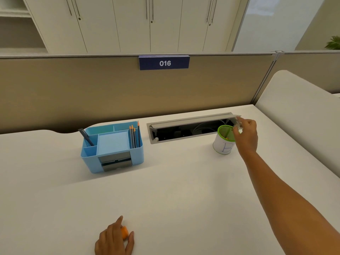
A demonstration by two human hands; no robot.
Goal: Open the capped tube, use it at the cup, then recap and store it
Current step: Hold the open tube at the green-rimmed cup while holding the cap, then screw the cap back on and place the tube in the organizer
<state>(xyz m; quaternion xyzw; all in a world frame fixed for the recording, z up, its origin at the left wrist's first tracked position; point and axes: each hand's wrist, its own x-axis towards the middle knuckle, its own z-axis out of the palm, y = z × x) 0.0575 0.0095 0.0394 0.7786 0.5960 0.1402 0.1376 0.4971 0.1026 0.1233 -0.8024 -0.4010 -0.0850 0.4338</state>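
A white cup (223, 144) with a green mesh rim and a blue letter on its side stands at the right of the desk. My right hand (246, 135) is stretched out over the cup's right edge, shut on a clear tube (238, 124) tilted toward the rim. The tube is blurred, and its open end cannot be made out. Something orange shows inside the cup. Near the front edge, my left hand (115, 238) rests on the desk, its fingers closed around an orange cap (124, 231).
A light blue desk organiser (112, 148) with pencils, a pen and a small drawer sits at the left. An open cable tray (191, 128) with a raised lid lies behind the cup. A beige partition with a "016" sign (164, 63) borders the back.
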